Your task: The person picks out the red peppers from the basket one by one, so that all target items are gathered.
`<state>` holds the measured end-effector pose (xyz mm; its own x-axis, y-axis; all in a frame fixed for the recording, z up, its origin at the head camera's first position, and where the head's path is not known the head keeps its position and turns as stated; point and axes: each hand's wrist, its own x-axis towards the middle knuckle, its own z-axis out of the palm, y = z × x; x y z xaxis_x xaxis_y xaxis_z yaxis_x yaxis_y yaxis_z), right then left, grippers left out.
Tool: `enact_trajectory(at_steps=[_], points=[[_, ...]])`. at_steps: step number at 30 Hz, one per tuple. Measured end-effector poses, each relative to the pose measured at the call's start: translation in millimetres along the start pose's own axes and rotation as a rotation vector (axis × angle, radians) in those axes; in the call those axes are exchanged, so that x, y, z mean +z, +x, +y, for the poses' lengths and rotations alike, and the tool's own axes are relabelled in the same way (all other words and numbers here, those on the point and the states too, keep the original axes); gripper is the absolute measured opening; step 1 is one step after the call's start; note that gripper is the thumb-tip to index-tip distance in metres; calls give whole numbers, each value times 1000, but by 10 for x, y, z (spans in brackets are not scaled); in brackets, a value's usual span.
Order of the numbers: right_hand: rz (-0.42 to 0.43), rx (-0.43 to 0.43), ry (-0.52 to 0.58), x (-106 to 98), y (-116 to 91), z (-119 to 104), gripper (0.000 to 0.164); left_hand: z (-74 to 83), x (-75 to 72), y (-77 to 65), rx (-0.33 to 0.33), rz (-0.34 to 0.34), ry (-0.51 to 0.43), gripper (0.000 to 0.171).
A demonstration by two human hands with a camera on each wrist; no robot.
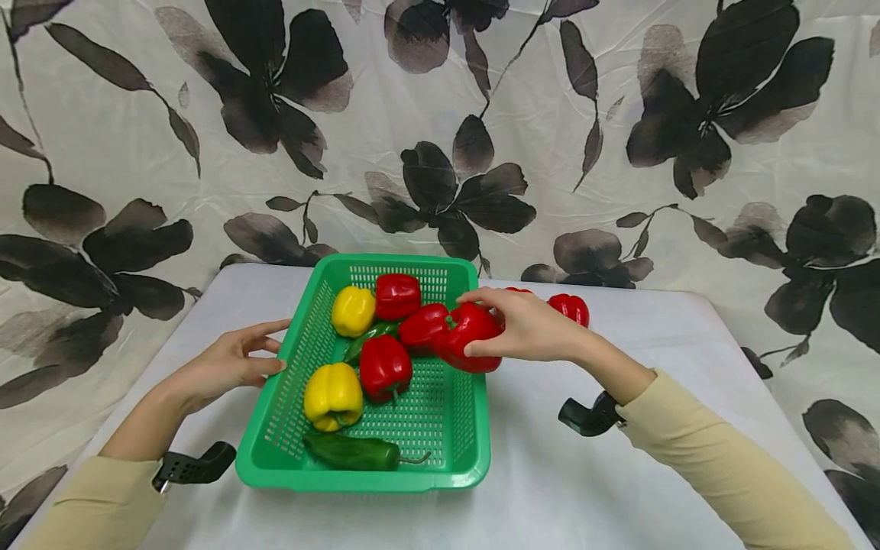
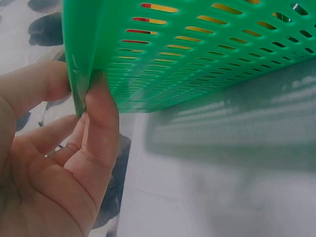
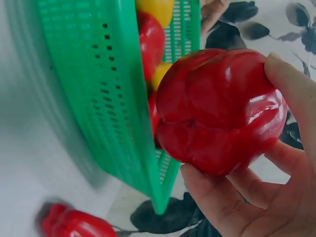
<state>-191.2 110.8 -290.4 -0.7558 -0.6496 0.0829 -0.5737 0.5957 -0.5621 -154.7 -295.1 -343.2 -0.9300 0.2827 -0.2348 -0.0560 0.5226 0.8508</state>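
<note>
My right hand grips a red bell pepper between thumb and fingers, over the right rim of a green plastic basket. On the opposite side, my left hand pinches the basket's left rim, a finger tucked beneath its edge. Inside lie several other red bell peppers, two yellow bell peppers, a long green pepper near the front wall and another green pepper partly covered by its neighbours.
Outside the basket, a red bell pepper rests on the white-covered table to the right. Beside it another red one is mostly hidden behind my right hand. A flower-patterned cloth hangs behind the table.
</note>
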Motion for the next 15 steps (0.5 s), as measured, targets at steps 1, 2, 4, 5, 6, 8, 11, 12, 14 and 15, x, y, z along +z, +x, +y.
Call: enact_trajectory(at_steps=[1, 2, 4, 5, 6, 8, 11, 12, 14, 15], points=[[4, 12, -5, -12, -15, 14, 59, 0, 2, 0, 1, 1, 0, 75], [9, 24, -8, -23, -27, 28, 59, 0, 2, 1, 1, 1, 0, 75], [18, 41, -7, -42, -48, 55, 60, 0, 2, 0, 3, 5, 2, 75], [25, 52, -4, -51, -58, 67, 60, 0, 2, 2, 5, 5, 3, 74], [29, 65, -1, -58, -68, 78, 60, -1, 3, 4, 6, 5, 4, 74], [43, 95, -2, -69, -84, 103, 60, -4, 4, 7, 8, 4, 4, 75], [68, 145, -11, -78, -110, 141, 58, -10, 5, 8, 6, 3, 3, 75], [76, 162, -13, -79, -118, 153, 58, -13, 5, 8, 6, 3, 2, 75], [92, 190, -15, -79, -136, 184, 56, -18, 5, 6, 6, 4, 0, 74], [98, 204, -13, -78, -147, 199, 56, -21, 5, 7, 7, 4, -1, 74]])
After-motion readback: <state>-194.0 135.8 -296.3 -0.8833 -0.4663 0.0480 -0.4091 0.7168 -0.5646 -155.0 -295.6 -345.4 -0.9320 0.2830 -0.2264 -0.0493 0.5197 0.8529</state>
